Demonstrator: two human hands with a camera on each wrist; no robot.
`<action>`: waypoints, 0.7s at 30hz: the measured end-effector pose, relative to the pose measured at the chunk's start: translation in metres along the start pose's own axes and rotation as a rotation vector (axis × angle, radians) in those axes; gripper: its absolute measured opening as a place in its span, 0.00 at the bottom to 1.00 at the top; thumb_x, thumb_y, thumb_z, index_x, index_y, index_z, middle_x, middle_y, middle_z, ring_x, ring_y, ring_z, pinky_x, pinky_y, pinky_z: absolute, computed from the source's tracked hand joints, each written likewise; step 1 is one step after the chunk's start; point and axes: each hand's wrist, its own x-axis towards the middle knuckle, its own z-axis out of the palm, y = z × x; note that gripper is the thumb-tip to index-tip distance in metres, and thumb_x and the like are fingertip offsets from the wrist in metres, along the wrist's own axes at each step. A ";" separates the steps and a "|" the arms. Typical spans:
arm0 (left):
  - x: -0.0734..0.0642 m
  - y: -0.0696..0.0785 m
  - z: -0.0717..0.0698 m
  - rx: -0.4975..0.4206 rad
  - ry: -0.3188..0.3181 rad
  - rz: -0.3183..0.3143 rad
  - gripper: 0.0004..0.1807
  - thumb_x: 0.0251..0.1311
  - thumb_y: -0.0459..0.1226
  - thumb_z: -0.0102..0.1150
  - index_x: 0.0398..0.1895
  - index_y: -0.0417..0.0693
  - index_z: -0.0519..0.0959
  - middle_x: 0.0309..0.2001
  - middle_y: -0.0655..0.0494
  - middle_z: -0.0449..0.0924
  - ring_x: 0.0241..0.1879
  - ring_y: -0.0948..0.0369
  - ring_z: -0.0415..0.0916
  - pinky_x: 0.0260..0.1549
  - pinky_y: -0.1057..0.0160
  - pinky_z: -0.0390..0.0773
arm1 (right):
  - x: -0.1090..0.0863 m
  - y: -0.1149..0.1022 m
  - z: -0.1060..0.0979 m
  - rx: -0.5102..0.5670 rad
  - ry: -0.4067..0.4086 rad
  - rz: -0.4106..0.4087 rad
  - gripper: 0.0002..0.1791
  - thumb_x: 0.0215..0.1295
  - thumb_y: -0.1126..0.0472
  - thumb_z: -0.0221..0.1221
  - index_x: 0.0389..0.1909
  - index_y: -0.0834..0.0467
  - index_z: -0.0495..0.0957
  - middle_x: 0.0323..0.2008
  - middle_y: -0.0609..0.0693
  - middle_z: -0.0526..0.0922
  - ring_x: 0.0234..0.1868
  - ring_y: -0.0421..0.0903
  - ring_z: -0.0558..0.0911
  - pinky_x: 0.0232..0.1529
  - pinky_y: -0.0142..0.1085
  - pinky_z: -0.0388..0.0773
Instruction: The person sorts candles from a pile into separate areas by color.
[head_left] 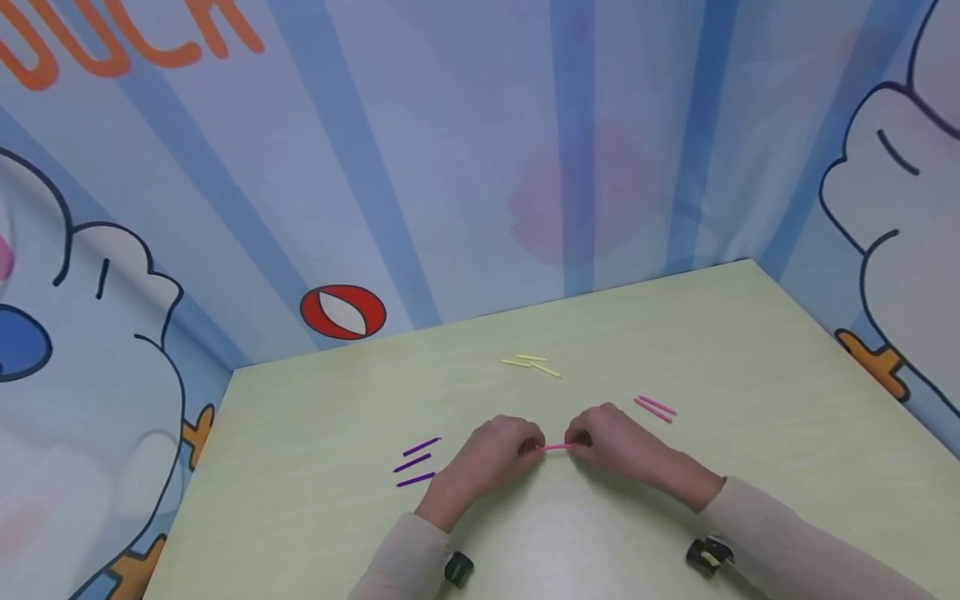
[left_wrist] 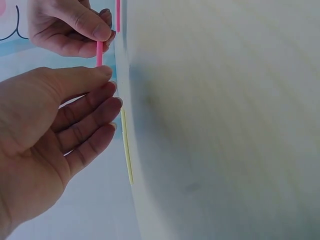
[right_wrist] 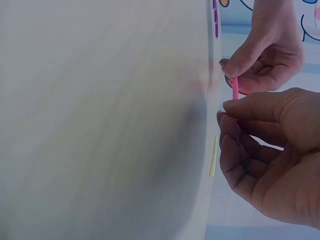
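A thin pink stick [head_left: 557, 447] is held level between my two hands, low over the table. My left hand [head_left: 495, 454] pinches its left end between thumb and fingertips. The other end is pinched by my right hand [head_left: 622, 442]. In the left wrist view the middle of the pink stick [left_wrist: 99, 54] shows between both thumbs; its ends are hidden by the fingers. Several purple sticks [head_left: 412, 462] lie left of my left hand. Two more pink sticks [head_left: 655, 408] lie beyond my right hand, side by side.
Yellow sticks [head_left: 532, 364] lie farther back on the pale table [head_left: 322, 500]. A striped blue backdrop [head_left: 480, 167] with cartoon figures rises behind the table's back edge and at its sides. Dark wrist devices [head_left: 459, 569] sit below the sleeves.
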 end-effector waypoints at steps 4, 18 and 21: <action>0.003 0.002 0.001 0.002 -0.005 0.007 0.05 0.63 0.36 0.67 0.40 0.47 0.87 0.32 0.61 0.83 0.30 0.69 0.73 0.36 0.71 0.76 | -0.002 0.002 -0.002 0.001 0.000 0.004 0.08 0.57 0.74 0.62 0.26 0.59 0.86 0.22 0.40 0.80 0.26 0.35 0.73 0.31 0.30 0.74; 0.020 0.014 0.003 0.000 0.001 0.050 0.04 0.63 0.36 0.67 0.39 0.48 0.87 0.30 0.62 0.82 0.30 0.68 0.73 0.36 0.72 0.74 | -0.014 0.012 -0.011 -0.038 0.029 0.026 0.06 0.57 0.72 0.65 0.27 0.59 0.86 0.22 0.41 0.81 0.25 0.34 0.73 0.30 0.31 0.74; 0.023 0.016 0.003 0.003 -0.006 0.050 0.04 0.63 0.36 0.66 0.40 0.49 0.87 0.31 0.63 0.82 0.31 0.68 0.73 0.36 0.72 0.75 | -0.016 0.014 -0.013 -0.045 0.034 0.038 0.06 0.57 0.72 0.65 0.28 0.59 0.86 0.23 0.40 0.80 0.25 0.34 0.73 0.30 0.30 0.74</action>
